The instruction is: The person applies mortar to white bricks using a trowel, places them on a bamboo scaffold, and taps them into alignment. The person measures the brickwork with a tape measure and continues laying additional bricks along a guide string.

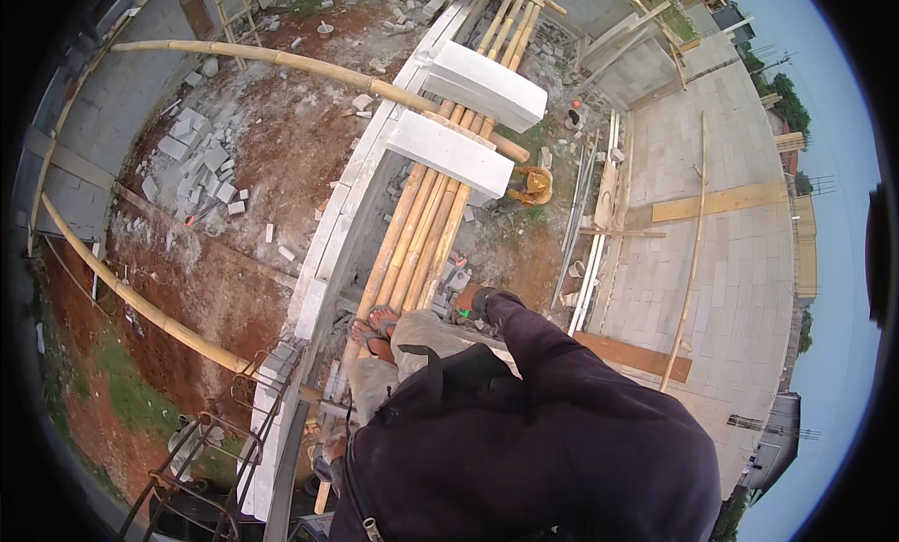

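My right arm, in a dark sleeve with a dark band at the wrist, reaches forward. My right hand [466, 299] is closed beside my knee, with a small bit of green showing at it; what it holds cannot be made out. Along my left side, next to the wall, a small patch of skin [333, 447] shows, probably my left hand; its fingers cannot be made out. My sandalled feet [373, 328] stand on several bamboo poles [419, 247] laid side by side. Two white blocks [449, 154] [489, 85] lie across the poles ahead of me.
A white block wall [348, 191] runs along the left of the poles. Bamboo poles [281, 59] cross it over the drop. Tied steel bars [201, 458] stand at lower left. Below are broken blocks [201, 163] and a person in a yellowish hat [532, 186].
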Available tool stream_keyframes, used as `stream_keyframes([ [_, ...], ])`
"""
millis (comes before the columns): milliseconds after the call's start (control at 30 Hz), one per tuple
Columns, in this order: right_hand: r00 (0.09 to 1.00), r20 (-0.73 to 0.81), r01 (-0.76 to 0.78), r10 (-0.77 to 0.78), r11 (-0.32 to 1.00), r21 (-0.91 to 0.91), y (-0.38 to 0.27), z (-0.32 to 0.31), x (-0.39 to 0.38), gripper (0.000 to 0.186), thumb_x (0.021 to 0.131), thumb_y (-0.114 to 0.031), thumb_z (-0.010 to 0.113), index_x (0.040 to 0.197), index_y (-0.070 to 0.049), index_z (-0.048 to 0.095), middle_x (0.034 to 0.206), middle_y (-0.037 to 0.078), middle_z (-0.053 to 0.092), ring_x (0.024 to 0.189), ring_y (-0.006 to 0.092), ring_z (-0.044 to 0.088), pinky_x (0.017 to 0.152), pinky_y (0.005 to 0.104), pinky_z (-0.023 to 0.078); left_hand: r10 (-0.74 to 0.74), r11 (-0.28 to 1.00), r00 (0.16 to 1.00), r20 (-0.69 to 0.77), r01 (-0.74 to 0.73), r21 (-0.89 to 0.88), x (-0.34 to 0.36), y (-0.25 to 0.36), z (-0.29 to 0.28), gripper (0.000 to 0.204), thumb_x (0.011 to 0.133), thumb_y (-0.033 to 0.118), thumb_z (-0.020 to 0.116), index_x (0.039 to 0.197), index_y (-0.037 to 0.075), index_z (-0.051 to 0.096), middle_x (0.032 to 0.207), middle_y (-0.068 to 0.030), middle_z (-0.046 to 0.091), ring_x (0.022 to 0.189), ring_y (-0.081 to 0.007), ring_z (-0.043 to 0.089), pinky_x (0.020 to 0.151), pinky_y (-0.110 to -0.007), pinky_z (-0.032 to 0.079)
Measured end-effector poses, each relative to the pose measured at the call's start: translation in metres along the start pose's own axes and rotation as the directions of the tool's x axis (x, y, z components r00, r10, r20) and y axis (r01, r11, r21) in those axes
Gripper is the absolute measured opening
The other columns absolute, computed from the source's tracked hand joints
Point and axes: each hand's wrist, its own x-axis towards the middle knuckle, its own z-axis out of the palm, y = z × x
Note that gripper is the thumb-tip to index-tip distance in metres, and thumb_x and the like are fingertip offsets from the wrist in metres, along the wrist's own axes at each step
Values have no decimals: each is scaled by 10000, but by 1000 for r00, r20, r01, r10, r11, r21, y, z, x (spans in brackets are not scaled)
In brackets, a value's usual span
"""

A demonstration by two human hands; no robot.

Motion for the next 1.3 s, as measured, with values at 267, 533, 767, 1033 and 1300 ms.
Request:
stream_keyframes([
  [267,935,-20,-246,354,688,683,-25,3,-56,393,836,-440,592,1044,-131,716,1058,156,699,997,361,655,817,424,514,384,793,751,536,-566,224,65,76,-14,464,881,501,565,917,56,693,863,-175,678,869,-346,656,786,-463,488],
  [533,930,-2,-258,367,657,708,47,2,-8,584,796,-607,586,1055,-96,701,1068,213,679,1005,384,630,846,438,476,386,760,616,687,-634,141,47,166,-25,436,860,448,617,911,20,681,870,-161,669,859,-319,643,798,-423,487],
  [767,796,-86,-342,600,562,753,107,-72,72,452,806,-437,631,1082,-87,703,1144,249,636,1088,414,594,933,451,482,199,924,638,744,-375,74,10,236,-33,356,860,365,642,898,13,683,848,-120,674,829,-270,638,766,-399,492],
  [1033,890,-174,-293,422,820,492,190,-115,254,576,780,-298,668,1282,-64,510,1246,205,569,1174,359,542,969,436,474,139,831,531,836,396,-390,-54,346,-13,266,860,270,670,883,5,685,823,-74,680,796,-213,634,729,-371,498],
  [1300,864,-436,-241,252,967,81,247,-41,487,512,752,-324,748,1168,-143,510,1212,93,506,1159,294,502,861,484,495,-483,779,824,296,559,-285,81,186,106,110,804,103,623,752,19,671,660,-91,647,614,-179,635,592,-325,510],
])
